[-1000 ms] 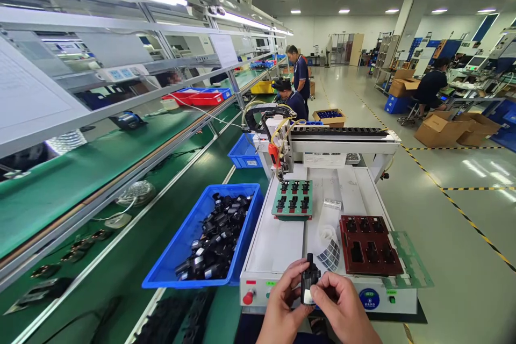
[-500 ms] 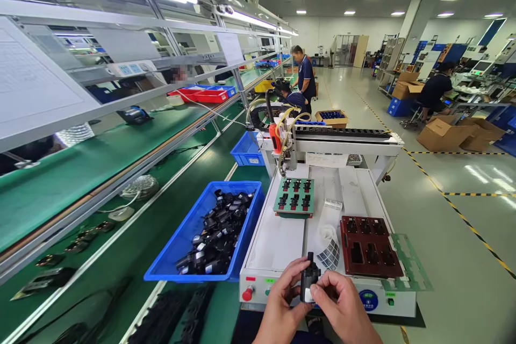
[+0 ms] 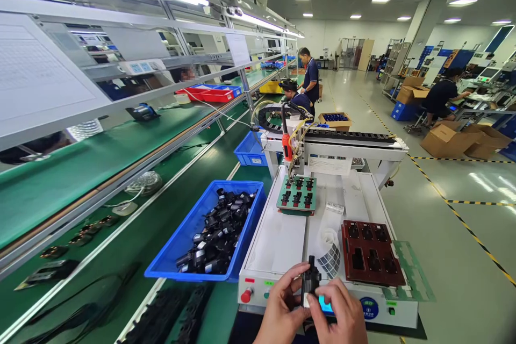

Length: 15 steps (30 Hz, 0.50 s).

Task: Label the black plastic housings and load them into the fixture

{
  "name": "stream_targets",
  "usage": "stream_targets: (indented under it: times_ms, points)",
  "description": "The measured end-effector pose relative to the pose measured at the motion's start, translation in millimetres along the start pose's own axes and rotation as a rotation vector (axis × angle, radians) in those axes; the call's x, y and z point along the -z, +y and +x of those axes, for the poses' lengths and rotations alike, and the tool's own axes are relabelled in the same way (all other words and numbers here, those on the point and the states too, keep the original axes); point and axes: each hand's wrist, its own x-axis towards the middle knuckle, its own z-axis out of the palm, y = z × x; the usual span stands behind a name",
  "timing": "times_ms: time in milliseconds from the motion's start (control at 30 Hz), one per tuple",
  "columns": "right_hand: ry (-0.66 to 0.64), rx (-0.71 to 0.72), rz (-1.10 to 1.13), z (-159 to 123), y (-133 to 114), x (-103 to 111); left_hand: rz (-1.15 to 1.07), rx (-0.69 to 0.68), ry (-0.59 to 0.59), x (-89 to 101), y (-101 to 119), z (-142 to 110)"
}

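Observation:
My left hand (image 3: 284, 301) grips a small black pump-like part (image 3: 310, 282) upright, its narrow spout at the top. A white label (image 3: 307, 300) shows low on its side. My right hand (image 3: 338, 309) is closed at the lower right of the part, with the thumb against the label. Behind my hands, a strip of labels (image 3: 331, 258) curls on the white machine bed (image 3: 290, 247). To the right of it lies a dark red fixture (image 3: 373, 274) with black parts in most slots. Farther back, a green fixture (image 3: 296, 205) holds several black parts under the machine head.
On the left stands a blue bin (image 3: 161, 263) heaped with black parts. A red button (image 3: 246, 295) sits on the machine's front panel. A clear green plate (image 3: 423, 279) overhangs the right edge. The gantry (image 3: 355, 142) spans the back; co-workers (image 3: 310, 78) are beyond.
My right thumb has shifted left over the label and the fingers have curled in. A lit cyan patch now shows behind the right hand. The machine head has moved over the green fixture.

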Motion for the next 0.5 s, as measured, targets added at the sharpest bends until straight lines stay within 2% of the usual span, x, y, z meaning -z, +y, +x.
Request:
stream_targets:
  times_ms: [100, 167, 233, 300, 367, 433, 500]
  points:
    - [-0.004, -0.172, 0.190, 1, 9, 1, -0.035, 0.002, -0.084, 3.8, -2, 2]
    - [-0.087, -0.197, 0.261, 2, 17, -2, 0.020, -0.049, -0.084, 6.9, -7, 3]
    - [-0.145, -0.189, 0.199, 4, 24, -10, 0.165, -0.151, -0.066, 9.3, -15, 4]
    - [-0.138, -0.173, 0.063, 6, 32, -23, 0.342, -0.272, -0.060, 12.5, -27, 6]
    - [-0.141, -0.179, -0.050, 8, 41, -37, 0.454, -0.314, -0.026, 20.6, -42, 11]
    - [-0.206, -0.209, -0.069, 8, 54, -47, 0.444, -0.220, 0.069, 39.2, -56, 22]
    - [-0.253, -0.247, -0.009, 5, 73, -50, 0.368, -0.067, 0.234, 70.6, -62, 41]
